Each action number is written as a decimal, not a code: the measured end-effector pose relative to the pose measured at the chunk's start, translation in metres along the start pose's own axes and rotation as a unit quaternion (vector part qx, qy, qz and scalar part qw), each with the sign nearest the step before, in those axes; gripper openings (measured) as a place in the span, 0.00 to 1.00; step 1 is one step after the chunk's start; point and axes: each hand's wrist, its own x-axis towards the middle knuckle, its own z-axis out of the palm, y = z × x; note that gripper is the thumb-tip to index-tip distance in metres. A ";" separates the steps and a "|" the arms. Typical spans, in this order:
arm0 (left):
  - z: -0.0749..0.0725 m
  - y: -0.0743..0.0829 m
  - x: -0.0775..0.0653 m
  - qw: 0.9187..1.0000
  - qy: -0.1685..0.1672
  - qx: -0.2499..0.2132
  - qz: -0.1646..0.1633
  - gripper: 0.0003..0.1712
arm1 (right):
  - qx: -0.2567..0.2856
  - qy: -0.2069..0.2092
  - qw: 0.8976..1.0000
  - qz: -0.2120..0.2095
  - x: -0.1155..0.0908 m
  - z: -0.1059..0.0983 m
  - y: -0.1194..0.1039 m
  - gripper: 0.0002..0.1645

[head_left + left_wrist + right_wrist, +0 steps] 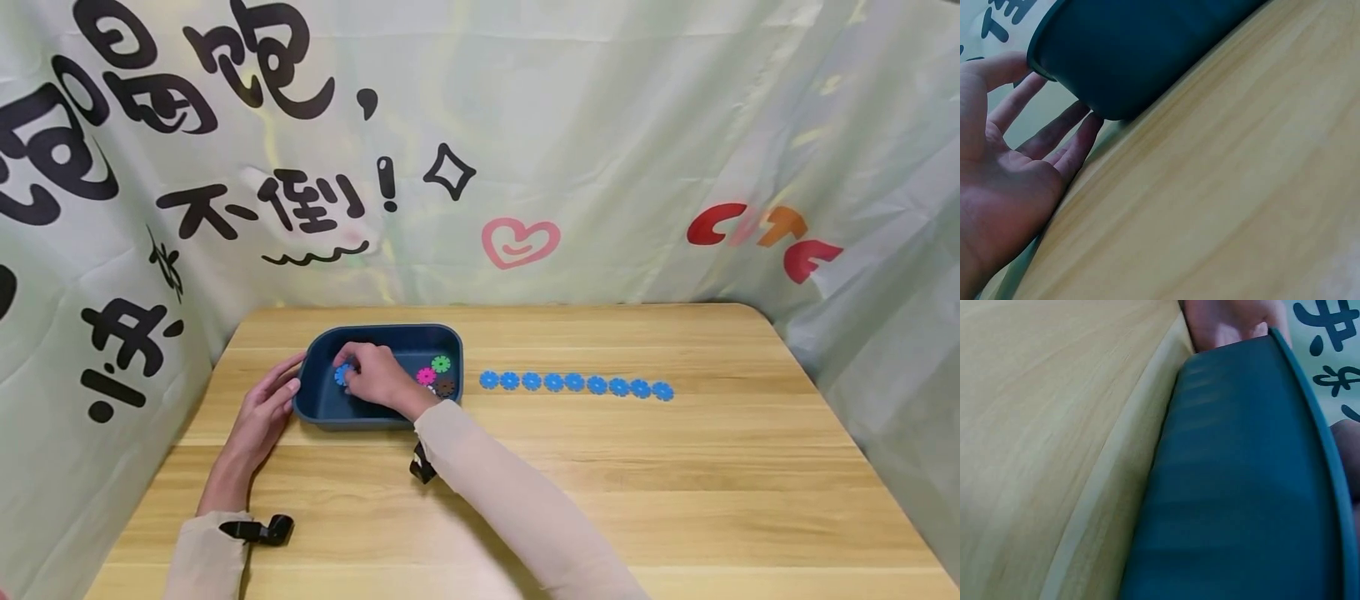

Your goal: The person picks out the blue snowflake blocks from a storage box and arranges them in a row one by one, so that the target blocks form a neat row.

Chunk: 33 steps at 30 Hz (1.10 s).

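My right hand [377, 377] reaches into a dark blue plastic bin [352, 422] in the head view. Its curled fingers and thumb pinch a blue snowflake disc [341, 374] near the bin's left end; the fingertips are partly hidden. Against the bin's left side rests my left hand [261, 411], its fingers spread and fairly straight; the left wrist view shows that hand [1013, 181] with fingertips touching the wall and rim. A green disc [441, 364], a pink disc [426, 376] and a brown disc [446, 387] lie at the bin's right end.
Right of the bin, several blue snowflake discs [575, 382] form a row on the wooden table [675, 483]. A printed curtain [600, 150] hangs behind the table and along its sides. Each wrist wears a black camera mount [262, 530].
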 end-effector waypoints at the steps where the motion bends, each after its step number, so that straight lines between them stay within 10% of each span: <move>1: 0.001 0.000 0.000 1.000 -0.001 -0.001 0.000 0.29 | 0.008 0.001 1.000 0.000 -0.003 -0.002 0.000 0.11; 33: 0.000 -0.003 0.001 1.000 -0.002 0.001 0.016 0.29 | 0.039 0.033 0.997 -0.058 -0.064 -0.031 -0.009 0.21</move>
